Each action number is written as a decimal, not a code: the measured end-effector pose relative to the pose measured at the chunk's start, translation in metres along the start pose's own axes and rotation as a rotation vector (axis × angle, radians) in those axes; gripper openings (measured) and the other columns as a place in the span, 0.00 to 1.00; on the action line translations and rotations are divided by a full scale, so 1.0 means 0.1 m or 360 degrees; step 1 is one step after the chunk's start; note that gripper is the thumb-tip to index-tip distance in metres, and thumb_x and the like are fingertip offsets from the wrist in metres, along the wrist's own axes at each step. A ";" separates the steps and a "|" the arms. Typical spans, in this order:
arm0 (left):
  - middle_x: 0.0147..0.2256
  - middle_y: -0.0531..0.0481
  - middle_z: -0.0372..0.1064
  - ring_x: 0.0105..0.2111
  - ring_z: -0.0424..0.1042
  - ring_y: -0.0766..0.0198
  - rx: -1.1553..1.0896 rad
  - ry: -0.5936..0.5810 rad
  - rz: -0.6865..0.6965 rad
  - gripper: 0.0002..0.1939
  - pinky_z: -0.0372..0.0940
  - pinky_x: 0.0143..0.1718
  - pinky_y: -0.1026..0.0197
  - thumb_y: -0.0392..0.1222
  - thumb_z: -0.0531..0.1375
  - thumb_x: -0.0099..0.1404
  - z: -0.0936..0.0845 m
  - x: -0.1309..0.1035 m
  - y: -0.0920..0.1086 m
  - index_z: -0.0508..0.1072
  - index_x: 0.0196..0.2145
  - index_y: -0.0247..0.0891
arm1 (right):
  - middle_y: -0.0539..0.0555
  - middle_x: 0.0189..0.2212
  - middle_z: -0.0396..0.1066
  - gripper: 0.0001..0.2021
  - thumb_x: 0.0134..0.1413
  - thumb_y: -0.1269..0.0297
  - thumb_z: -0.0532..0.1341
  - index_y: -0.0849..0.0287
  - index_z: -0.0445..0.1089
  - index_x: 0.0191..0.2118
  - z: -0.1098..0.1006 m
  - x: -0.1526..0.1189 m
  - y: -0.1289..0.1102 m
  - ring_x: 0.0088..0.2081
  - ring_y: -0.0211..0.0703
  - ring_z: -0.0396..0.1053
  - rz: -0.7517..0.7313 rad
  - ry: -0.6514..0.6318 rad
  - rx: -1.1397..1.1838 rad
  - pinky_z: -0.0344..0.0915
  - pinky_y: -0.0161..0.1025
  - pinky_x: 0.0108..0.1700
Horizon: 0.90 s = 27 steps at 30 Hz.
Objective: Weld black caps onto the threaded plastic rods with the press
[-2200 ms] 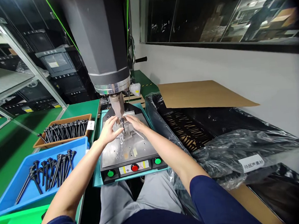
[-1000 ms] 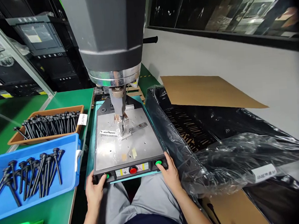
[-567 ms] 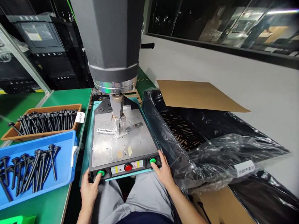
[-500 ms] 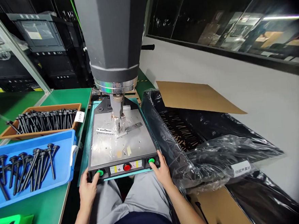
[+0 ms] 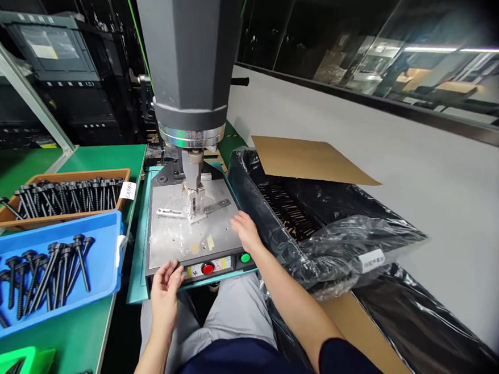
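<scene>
With both grips apart and empty, the left hand [image 5: 164,291] is lying beside the red button [image 5: 208,268] and the right hand [image 5: 246,231] is hovering near the green button [image 5: 245,258] on the machine [image 5: 189,60], a careless brush risking accidental pressing.

Factory workshop, clear from where I stand: big grey press [image 5: 186,54] over a steel plate [image 5: 162,233], red button [image 5: 208,268] on the front panel [image 5: 236,262], green benchtop [image 5: 75,324] to the left with a blue tray [image 5: 103,265] and a brown tray [image 5: 63,217], both holding similar black parts [image 5: 46,275], stacked crates [image 5: 54,55] behind, metal rack post [image 5: 23,77], plastic-lined box [image 5: 253,201] on the right, interior window [image 5: 303,41] onto another lit area [image 5: 417,78]
</scene>
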<state>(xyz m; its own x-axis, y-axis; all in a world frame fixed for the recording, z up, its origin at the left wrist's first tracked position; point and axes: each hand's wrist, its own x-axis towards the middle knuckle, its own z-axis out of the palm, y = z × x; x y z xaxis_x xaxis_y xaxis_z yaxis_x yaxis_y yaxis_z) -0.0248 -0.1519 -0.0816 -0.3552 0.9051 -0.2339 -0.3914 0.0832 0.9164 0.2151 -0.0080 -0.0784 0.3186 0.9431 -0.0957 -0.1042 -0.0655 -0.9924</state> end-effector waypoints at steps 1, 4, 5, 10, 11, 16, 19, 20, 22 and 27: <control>0.55 0.39 0.68 0.53 0.72 0.51 -0.0090 -0.0027 -0.0061 0.26 0.65 0.56 0.45 0.49 0.69 0.55 0.04 0.01 0.02 0.68 0.50 0.41 | 0.63 0.55 0.69 0.30 0.47 0.63 0.68 0.57 0.63 0.57 0.10 0.08 -0.06 0.55 0.48 0.69 0.0124 -0.0010 0.0078 0.70 0.43 0.52; 0.55 0.39 0.69 0.53 0.72 0.50 -0.0316 -0.0143 -0.0190 0.28 0.61 0.59 0.43 0.47 0.69 0.56 0.09 0.06 0.08 0.66 0.53 0.43 | 0.58 0.47 0.73 0.28 0.47 0.67 0.68 0.54 0.63 0.56 0.32 0.25 -0.20 0.45 0.42 0.74 0.0414 -0.0041 0.0251 0.71 0.31 0.34; 0.54 0.38 0.69 0.53 0.71 0.49 -0.0386 -0.0217 -0.0219 0.30 0.60 0.60 0.42 0.47 0.68 0.57 0.08 0.08 0.10 0.65 0.54 0.43 | 0.57 0.43 0.74 0.27 0.47 0.67 0.68 0.54 0.64 0.54 0.36 0.29 -0.23 0.39 0.41 0.75 0.0475 -0.0061 0.0271 0.67 0.28 0.27; 0.57 0.38 0.67 0.58 0.66 0.48 -0.0666 -0.0535 -0.0237 0.31 0.56 0.62 0.40 0.51 0.64 0.60 0.00 0.18 0.08 0.62 0.60 0.46 | 0.51 0.27 0.71 0.26 0.43 0.70 0.68 0.59 0.64 0.50 0.36 0.30 -0.33 0.20 0.33 0.64 0.0498 -0.0142 0.0285 0.44 0.24 0.14; 0.58 0.38 0.66 0.59 0.65 0.48 -0.0686 -0.0535 -0.0218 0.31 0.56 0.62 0.41 0.51 0.64 0.60 0.00 0.21 0.07 0.63 0.59 0.46 | 0.49 0.27 0.70 0.26 0.42 0.72 0.68 0.58 0.64 0.50 0.33 0.28 -0.35 0.20 0.31 0.62 0.0464 -0.0145 0.0295 0.43 0.23 0.14; 0.60 0.40 0.64 0.60 0.63 0.50 -0.0705 -0.0400 -0.0035 0.26 0.58 0.62 0.43 0.50 0.64 0.59 0.00 0.34 0.04 0.71 0.54 0.41 | 0.45 0.27 0.67 0.31 0.37 0.71 0.69 0.56 0.63 0.51 0.20 0.07 -0.46 0.19 0.28 0.58 0.0201 -0.0257 0.0470 0.43 0.23 0.15; 0.56 0.41 0.68 0.57 0.66 0.50 -0.0707 -0.0279 0.0083 0.23 0.59 0.60 0.43 0.48 0.65 0.58 0.01 0.38 0.10 0.74 0.51 0.40 | 0.44 0.28 0.67 0.32 0.36 0.70 0.70 0.54 0.62 0.52 0.17 -0.07 -0.55 0.19 0.27 0.57 0.0089 -0.0326 0.0588 0.44 0.23 0.16; 0.55 0.42 0.68 0.57 0.66 0.50 -0.0713 -0.0240 0.0110 0.22 0.60 0.60 0.43 0.48 0.65 0.58 0.02 0.39 0.13 0.75 0.50 0.41 | 0.44 0.29 0.67 0.33 0.36 0.70 0.70 0.53 0.62 0.52 0.16 -0.12 -0.58 0.19 0.26 0.56 0.0053 -0.0347 0.0621 0.44 0.23 0.16; 0.55 0.43 0.69 0.55 0.67 0.49 -0.0723 -0.0174 0.0147 0.21 0.61 0.59 0.43 0.47 0.65 0.57 0.01 0.39 0.19 0.76 0.48 0.41 | 0.46 0.33 0.68 0.32 0.37 0.71 0.70 0.52 0.64 0.52 0.14 -0.21 -0.62 0.19 0.26 0.55 -0.0028 -0.0370 0.0670 0.45 0.24 0.17; 0.56 0.45 0.67 0.49 0.71 0.55 -0.0713 -0.0003 0.0190 0.20 0.64 0.55 0.46 0.46 0.66 0.56 -0.02 0.40 0.28 0.76 0.48 0.44 | 0.52 0.46 0.68 0.22 0.44 0.69 0.67 0.52 0.69 0.48 0.10 -0.47 -0.54 0.19 0.23 0.51 -0.0251 -0.0312 0.0668 0.45 0.27 0.16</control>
<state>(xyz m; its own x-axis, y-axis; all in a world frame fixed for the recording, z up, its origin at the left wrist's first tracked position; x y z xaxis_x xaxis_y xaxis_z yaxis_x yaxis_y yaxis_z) -0.0521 -0.1142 -0.0658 -0.4188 0.8981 -0.1340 -0.6763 -0.2100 0.7061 0.1958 -0.0456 -0.0197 0.1818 0.9772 0.1097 -0.4529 0.1822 -0.8727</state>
